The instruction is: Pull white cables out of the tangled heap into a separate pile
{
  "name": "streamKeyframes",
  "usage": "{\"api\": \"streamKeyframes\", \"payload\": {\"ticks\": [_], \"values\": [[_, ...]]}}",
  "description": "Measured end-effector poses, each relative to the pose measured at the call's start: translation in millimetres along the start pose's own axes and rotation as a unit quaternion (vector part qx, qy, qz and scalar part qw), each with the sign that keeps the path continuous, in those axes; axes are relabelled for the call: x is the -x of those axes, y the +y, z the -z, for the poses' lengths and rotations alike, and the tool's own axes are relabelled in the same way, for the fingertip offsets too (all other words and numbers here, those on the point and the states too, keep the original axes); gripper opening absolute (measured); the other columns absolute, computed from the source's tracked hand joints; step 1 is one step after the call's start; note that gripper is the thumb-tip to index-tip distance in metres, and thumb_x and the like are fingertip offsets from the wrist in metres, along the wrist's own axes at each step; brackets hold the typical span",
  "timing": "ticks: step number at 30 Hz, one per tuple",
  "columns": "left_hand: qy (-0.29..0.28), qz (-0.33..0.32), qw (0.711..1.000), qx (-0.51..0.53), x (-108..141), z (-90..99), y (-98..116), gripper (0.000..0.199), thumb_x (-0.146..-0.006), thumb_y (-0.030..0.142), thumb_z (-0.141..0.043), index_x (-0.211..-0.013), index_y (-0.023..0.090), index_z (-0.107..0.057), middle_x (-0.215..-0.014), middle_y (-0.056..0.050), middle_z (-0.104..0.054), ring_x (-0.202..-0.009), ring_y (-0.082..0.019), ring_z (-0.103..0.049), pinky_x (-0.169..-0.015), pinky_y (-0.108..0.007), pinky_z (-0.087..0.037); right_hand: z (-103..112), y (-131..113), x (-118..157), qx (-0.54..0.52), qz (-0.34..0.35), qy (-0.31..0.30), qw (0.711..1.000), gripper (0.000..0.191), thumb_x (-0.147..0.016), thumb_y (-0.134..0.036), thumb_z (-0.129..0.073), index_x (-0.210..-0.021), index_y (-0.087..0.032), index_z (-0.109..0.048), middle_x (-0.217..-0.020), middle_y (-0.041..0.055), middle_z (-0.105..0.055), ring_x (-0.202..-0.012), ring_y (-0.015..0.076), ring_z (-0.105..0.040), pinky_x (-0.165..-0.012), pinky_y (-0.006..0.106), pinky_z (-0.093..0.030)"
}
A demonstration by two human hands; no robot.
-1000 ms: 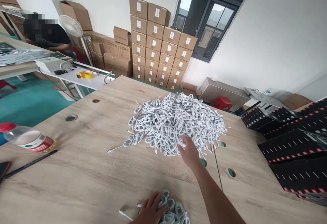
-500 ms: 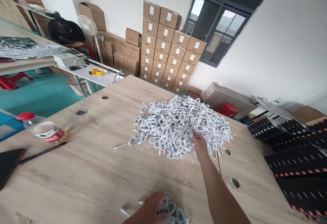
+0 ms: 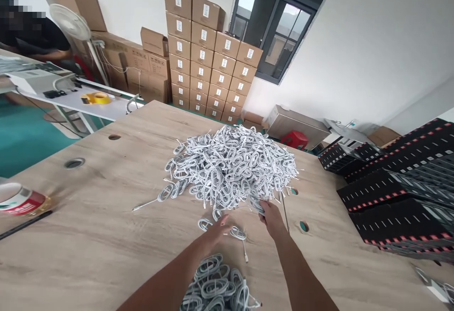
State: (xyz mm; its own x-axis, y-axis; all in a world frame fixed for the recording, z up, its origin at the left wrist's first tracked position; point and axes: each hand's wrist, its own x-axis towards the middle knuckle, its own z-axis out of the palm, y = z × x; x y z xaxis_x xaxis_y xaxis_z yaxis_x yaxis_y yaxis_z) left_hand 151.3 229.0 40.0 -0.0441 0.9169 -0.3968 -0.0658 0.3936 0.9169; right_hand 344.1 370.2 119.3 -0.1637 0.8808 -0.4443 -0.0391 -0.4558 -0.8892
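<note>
A wide heap of coiled white cables [image 3: 234, 164] lies on the wood-grain table [image 3: 135, 254]. My right hand [image 3: 271, 215] is at the heap's near right edge, its fingers closed on a coiled cable [image 3: 256, 203]. Just in front of the heap, my left hand [image 3: 220, 229] reaches over the table with its fingers apart, between two loose coils [image 3: 237, 233]. A smaller pile of coiled cables [image 3: 216, 285] sits at the near edge of the view, partly behind my left forearm.
A bottle [image 3: 24, 199] and a black strip [image 3: 26, 225] lie at the left. Black racks [image 3: 386, 192] stand along the right. Beyond the table are stacked cartons [image 3: 202, 55], a fan [image 3: 71, 22] and a seated person [image 3: 31, 31].
The view has turned right. My left hand has moved forward from the near pile towards the heap. My right hand has drawn back to the heap's edge with a coil, and loose coils now lie before it.
</note>
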Motion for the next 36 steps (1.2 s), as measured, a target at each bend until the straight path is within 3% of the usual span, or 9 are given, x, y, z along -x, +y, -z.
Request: {"api": "streamKeyframes", "payload": {"ticks": [4, 8, 16, 20, 23, 26, 30, 33, 36], "values": [[-0.004, 0.022, 1.0, 0.018, -6.2, -0.1, -6.7, 0.077, -0.079, 0.058, -0.066, -0.148, 0.028, -0.051, -0.155, -0.015, -0.053, -0.142, -0.037, -0.049, -0.106, -0.05, -0.049, 26.9, -4.9, 3.8, -0.015, -0.014, -0.033, 0.999, 0.038, -0.065, -0.045, -0.084, -0.069, -0.022, -0.054, -0.051, -0.0064, -0.051, -0.041, 0.006, -0.037, -0.038, 0.02, -0.02], [-0.018, 0.008, 1.0, 0.024, -2.7, 7.5, -10.4, 0.072, -0.078, 0.055, -0.065, -0.145, 0.03, -0.056, -0.152, -0.01, -0.056, -0.136, -0.035, -0.055, -0.103, -0.049, -0.051, 52.0, 8.9, 16.0, 0.043, -0.052, -0.029, 0.997, 0.041, -0.063, -0.049, -0.086, -0.067, -0.021, -0.056, -0.051, -0.0056, -0.051, -0.041, 0.0061, -0.035, -0.04, 0.02, -0.015], [-0.049, -0.009, 0.998, -0.048, 60.2, 29.4, -52.3, 0.07, -0.081, 0.069, -0.061, -0.132, 0.023, -0.068, -0.14, -0.014, -0.066, -0.133, -0.035, -0.057, -0.113, -0.052, -0.045, 56.2, 109.2, 94.1, 0.18, -0.056, -0.169, 0.967, 0.045, -0.071, -0.066, -0.075, -0.076, -0.021, -0.071, -0.066, -0.0006, -0.061, -0.063, 0.0152, -0.052, -0.063, 0.03, -0.043], [-0.069, -0.036, 0.985, -0.156, 94.3, 16.2, -73.9, 0.075, -0.075, 0.077, -0.066, -0.135, 0.032, -0.066, -0.158, -0.009, -0.049, -0.15, -0.039, -0.034, -0.126, -0.06, -0.021, 61.6, 156.2, 128.2, 0.327, 0.065, -0.22, 0.917, 0.03, -0.075, -0.055, -0.074, -0.084, -0.027, -0.076, -0.097, 0.0059, -0.07, -0.095, 0.0257, -0.063, -0.083, 0.037, -0.049], [-0.107, -0.073, 0.956, -0.264, 101.6, -0.1, -79.1, 0.078, -0.079, 0.08, -0.06, -0.145, 0.04, -0.055, -0.165, -0.007, -0.039, -0.152, -0.04, -0.028, -0.123, -0.066, -0.022, 66.3, 168.0, 126.2, 0.365, 0.133, -0.176, 0.905, 0.028, -0.083, -0.05, -0.065, -0.091, -0.026, -0.077, -0.101, 0.0069, -0.07, -0.099, 0.0261, -0.064, -0.091, 0.04, -0.05], [-0.119, -0.111, 0.93, -0.329, 99.1, -13.8, -76.4, 0.077, -0.083, 0.078, -0.056, -0.149, 0.04, -0.05, -0.162, -0.008, -0.044, -0.148, -0.038, -0.037, -0.121, -0.064, -0.031, 50.9, 156.2, 100.5, 0.405, 0.182, -0.103, 0.89, 0.028, -0.087, -0.04, -0.059, -0.103, -0.024, -0.075, -0.108, 0.0083, -0.071, -0.107, 0.0272, -0.063, -0.1, 0.042, -0.048], [-0.078, -0.125, 0.93, -0.337, 104.2, -23.3, -70.6, 0.077, -0.078, 0.073, -0.067, -0.145, 0.036, -0.057, -0.154, -0.007, -0.055, -0.142, -0.036, -0.047, -0.12, -0.056, -0.037, -5.3, 119.9, 64.1, 0.526, 0.199, -0.098, 0.821, 0.04, -0.084, -0.024, -0.062, -0.123, -0.024, -0.067, -0.13, 0.0099, -0.066, -0.126, 0.0285, -0.057, -0.106, 0.043, -0.044], [-0.014, -0.122, 0.928, -0.351, 121.6, -19.1, -70.8, 0.071, -0.083, 0.063, -0.066, -0.147, 0.035, -0.054, -0.155, -0.005, -0.054, -0.142, -0.032, -0.048, -0.122, -0.051, -0.038, -41.1, 102.3, 56.4, 0.629, 0.138, -0.079, 0.761, 0.046, -0.085, -0.017, -0.06, -0.131, -0.027, -0.062, -0.137, 0.0109, -0.061, -0.129, 0.0305, -0.054, -0.096, 0.042, -0.048], [0.078, -0.109, 0.918, -0.372, 128.6, 0.5, -71.8, 0.061, -0.092, 0.048, -0.057, -0.15, 0.03, -0.05, -0.161, -0.008, -0.046, -0.146, -0.029, -0.044, -0.121, -0.05, -0.039, -50.6, 105.6, 56.5, 0.677, 0.109, -0.04, 0.727, 0.048, -0.085, -0.006, -0.05, -0.128, -0.025, -0.062, -0.13, 0.0122, -0.063, -0.123, 0.0296, -0.058, -0.092, 0.039, -0.048]]}}
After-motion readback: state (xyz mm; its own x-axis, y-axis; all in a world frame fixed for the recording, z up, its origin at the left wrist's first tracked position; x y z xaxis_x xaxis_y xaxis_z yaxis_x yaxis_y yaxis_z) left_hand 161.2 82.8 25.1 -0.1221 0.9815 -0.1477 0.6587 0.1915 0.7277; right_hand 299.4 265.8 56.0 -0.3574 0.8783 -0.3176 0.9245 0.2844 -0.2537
